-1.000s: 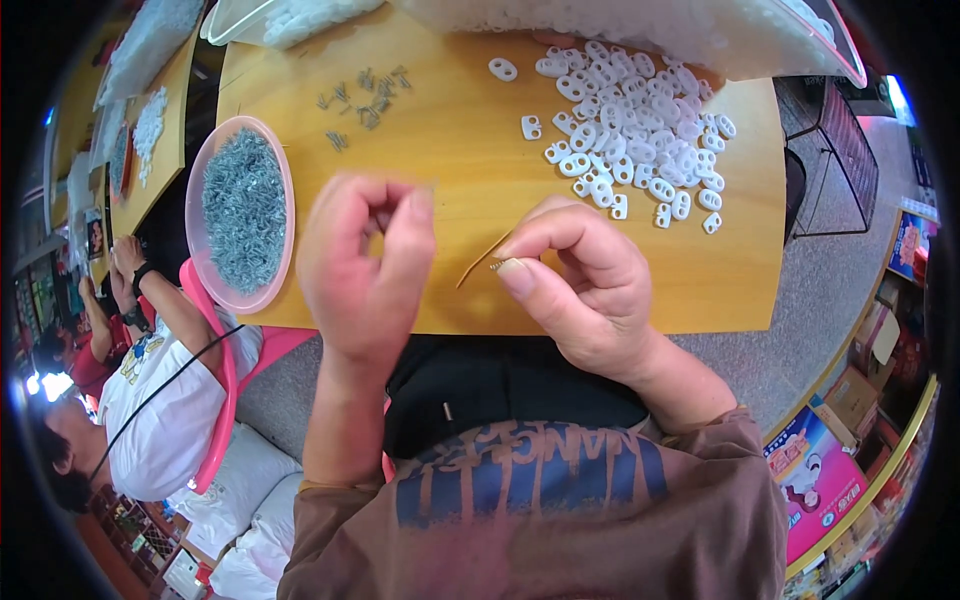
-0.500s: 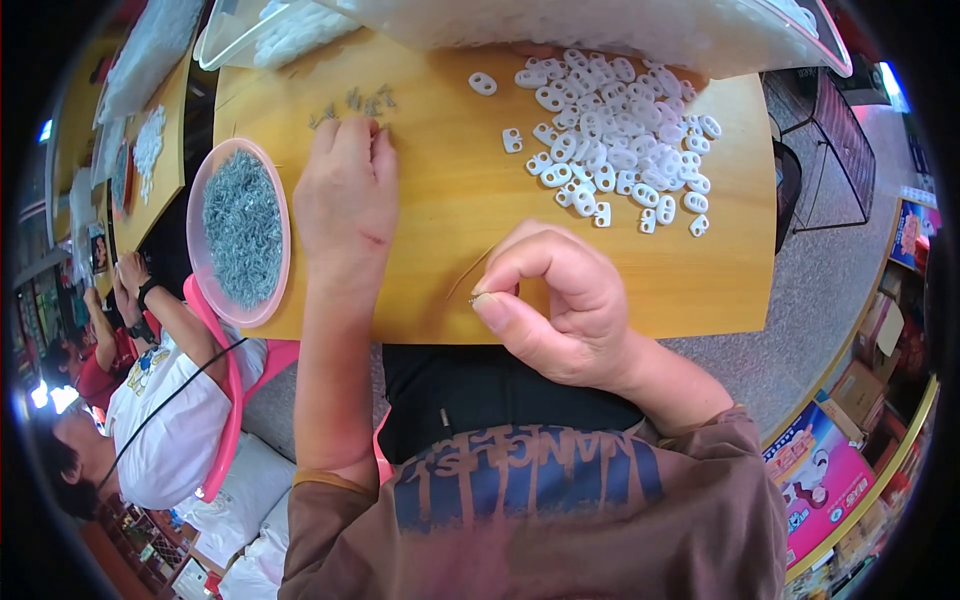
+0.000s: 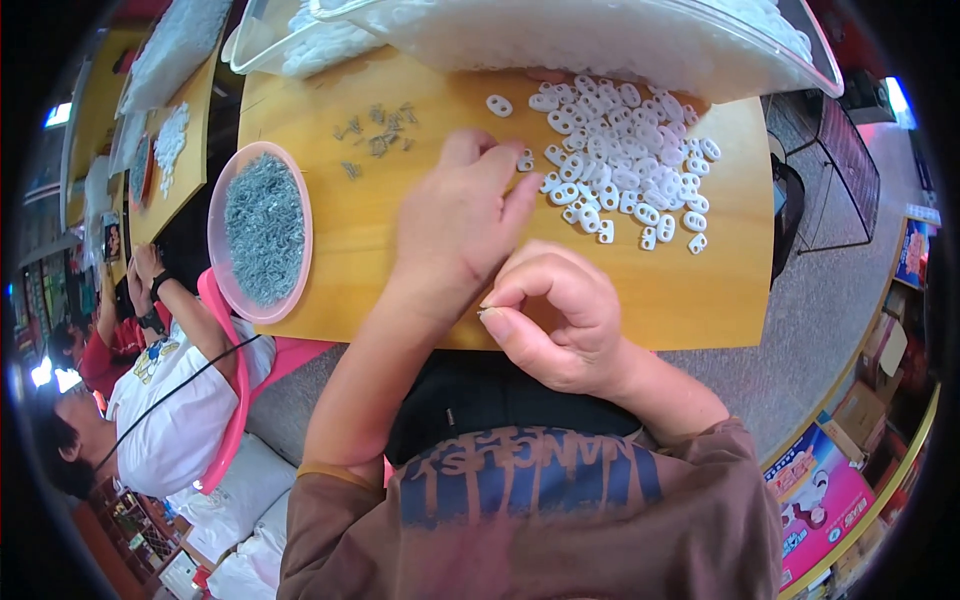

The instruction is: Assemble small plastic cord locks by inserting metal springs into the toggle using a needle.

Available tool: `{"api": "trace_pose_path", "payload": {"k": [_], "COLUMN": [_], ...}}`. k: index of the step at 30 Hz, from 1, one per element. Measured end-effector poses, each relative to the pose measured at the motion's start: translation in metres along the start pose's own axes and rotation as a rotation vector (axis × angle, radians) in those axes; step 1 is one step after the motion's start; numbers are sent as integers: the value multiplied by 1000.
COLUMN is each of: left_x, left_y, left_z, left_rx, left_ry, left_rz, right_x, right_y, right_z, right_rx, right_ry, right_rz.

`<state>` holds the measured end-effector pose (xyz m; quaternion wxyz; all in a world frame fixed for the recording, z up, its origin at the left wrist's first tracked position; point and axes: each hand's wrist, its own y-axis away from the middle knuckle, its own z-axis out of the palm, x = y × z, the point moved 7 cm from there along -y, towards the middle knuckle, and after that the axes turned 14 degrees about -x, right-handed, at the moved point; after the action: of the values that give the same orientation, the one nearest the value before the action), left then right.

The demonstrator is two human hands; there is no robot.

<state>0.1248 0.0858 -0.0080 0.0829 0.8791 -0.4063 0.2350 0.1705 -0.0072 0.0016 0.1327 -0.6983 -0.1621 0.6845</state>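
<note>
My right hand is closed in a pinch near the table's front edge. A tiny metal piece, apparently a spring, shows between its thumb and index fingertips. My left hand reaches over the table, palm down, with thumb and index finger apart. Those fingers are beside a single white plastic cord-lock piece; whether they touch it I cannot tell. Right of there lies a heap of two-holed white cord-lock pieces. Several small metal springs lie loose beyond my left forearm.
A pink oval bowl full of springs stands at the table's left. Clear plastic bins of white pieces line the far edge. To the left, a person in a white shirt sits on a pink chair at another table.
My left hand has moved right, from the loose springs to the edge of the white heap. My right hand keeps its pinch in about the same spot. The view has shifted slightly.
</note>
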Motion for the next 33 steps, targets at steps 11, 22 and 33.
{"api": "trace_pose_path", "payload": {"k": [11,22,33], "left_x": [-9,-19,2], "left_y": [-8,11,76], "left_z": [5,2,-20], "left_rx": [-40,-68,15], "left_ry": [11,247,1413], "left_rz": [5,-154,-226], "right_x": [1,17,25], "right_y": [-1,7,7], "right_z": [2,-3,-6], "right_rx": [-27,115,239], "right_ry": [1,-431,-676], "right_rz": [38,196,276]}}
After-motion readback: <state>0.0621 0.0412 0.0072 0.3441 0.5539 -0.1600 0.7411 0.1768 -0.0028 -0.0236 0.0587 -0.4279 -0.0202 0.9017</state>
